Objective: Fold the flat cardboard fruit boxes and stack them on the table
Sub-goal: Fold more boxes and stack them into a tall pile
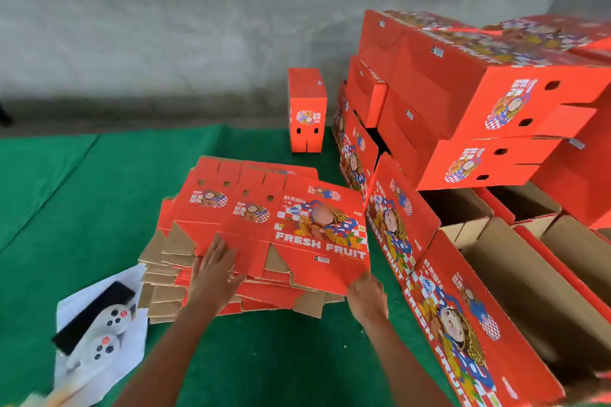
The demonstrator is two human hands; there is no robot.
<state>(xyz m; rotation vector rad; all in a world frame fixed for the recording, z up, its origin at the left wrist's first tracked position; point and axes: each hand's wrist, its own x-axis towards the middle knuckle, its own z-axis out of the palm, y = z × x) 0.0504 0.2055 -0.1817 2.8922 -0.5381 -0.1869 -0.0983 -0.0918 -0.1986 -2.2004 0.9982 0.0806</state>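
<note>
Nearest the camera, on the green bench (pixel 82 208), a white sheet (pixel 99 350) carries a black phone-like slab and two pale controllers; no legible writing on them.

Left hand (pixel 215 274) lies flat on the top flat box (pixel 291 231) of the pile of flat boxes (pixel 172 287), fingers (pixel 216 249) spread and straight, pressing its near flap. Right hand (pixel 367 296) is at the sheet's near right corner; fingers appear curled round the edge, thumb hidden, so the pinch is a judgement. The sheet's long axis runs left to right, extending away from both hands; the right hand is nearer the free corner, so the lift likely starts there.

Print on the top sheet reads "FRESH FRUIT", with Chinese characters too small to read.

Farther right, open folded boxes (pixel 479 218) stand beside stacked folded boxes (pixel 515 102); one upright box (pixel 306 109) stands alone by the wall.
</note>
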